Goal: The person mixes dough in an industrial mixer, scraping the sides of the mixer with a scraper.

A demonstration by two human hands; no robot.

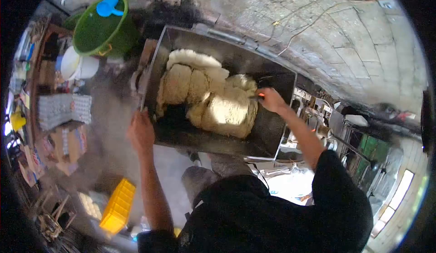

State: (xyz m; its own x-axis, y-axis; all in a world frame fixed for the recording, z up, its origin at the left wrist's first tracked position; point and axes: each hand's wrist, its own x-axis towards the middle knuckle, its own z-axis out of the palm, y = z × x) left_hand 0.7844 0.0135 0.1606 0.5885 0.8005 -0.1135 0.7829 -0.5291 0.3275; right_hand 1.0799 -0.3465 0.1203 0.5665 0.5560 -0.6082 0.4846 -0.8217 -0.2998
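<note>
A large rectangular metal trough [281, 75] stands in front of me, with thick pale dough-like slabs [227, 110] lying inside it. My left hand [141, 128] is closed on the trough's near left edge. Over the trough's right part, my right hand [272, 100] is wrapped round the handle of a tool, with a bit of orange showing at the grip. The tool's far end meets the right side of the pale mass, and its shape is too small to make out.
Back left stands a green tub [100, 30] with a blue scoop [109, 6], beside a white bucket [81, 64]. Egg trays [63, 110] are at the left. A yellow crate [118, 206] lies lower left. A block wall [336, 39] rises behind the trough.
</note>
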